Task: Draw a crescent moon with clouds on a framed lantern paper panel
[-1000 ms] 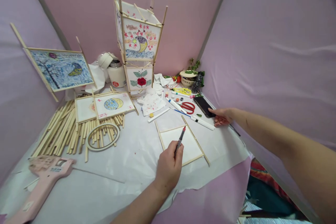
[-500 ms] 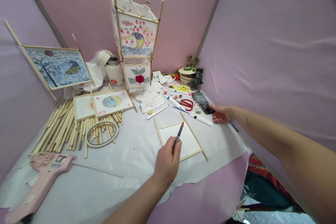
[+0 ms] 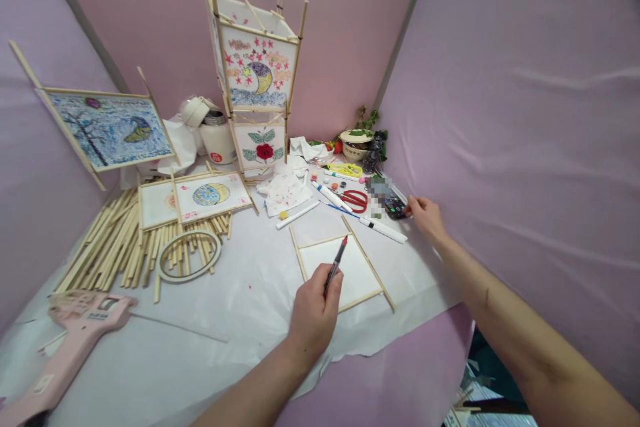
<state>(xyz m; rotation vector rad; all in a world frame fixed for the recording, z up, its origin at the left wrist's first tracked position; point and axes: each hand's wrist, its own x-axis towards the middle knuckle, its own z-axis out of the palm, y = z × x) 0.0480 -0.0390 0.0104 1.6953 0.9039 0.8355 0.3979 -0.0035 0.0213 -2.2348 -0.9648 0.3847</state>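
Note:
My left hand (image 3: 316, 300) is closed round a red-tipped pen (image 3: 337, 265), its tip pointing up and away. Behind that hand lies a stick frame (image 3: 370, 263) backed with blank white paper, partly hidden by my fingers. My right hand (image 3: 427, 217) reaches to the right side of the table, its fingers bent and pinched at the near right edge of a dark phone (image 3: 396, 205). The phone's screen is lit, and part of it is blurred out. Red-handled scissors (image 3: 355, 201) and a white marker (image 3: 384, 229) lie left of the phone.
A tall stick lantern (image 3: 260, 73) with painted panels stands at the back. On the left are a pile of sticks (image 3: 107, 240), painted panels (image 3: 215, 193), a tape roll (image 3: 163, 267) and a pink glue gun (image 3: 75, 347). A white flask (image 3: 219, 140) stands behind them.
My right hand has shifted its hold at the phone's edge, and the screen has gone from dark to lit. My left hand still holds the pen; the view has shifted slightly.

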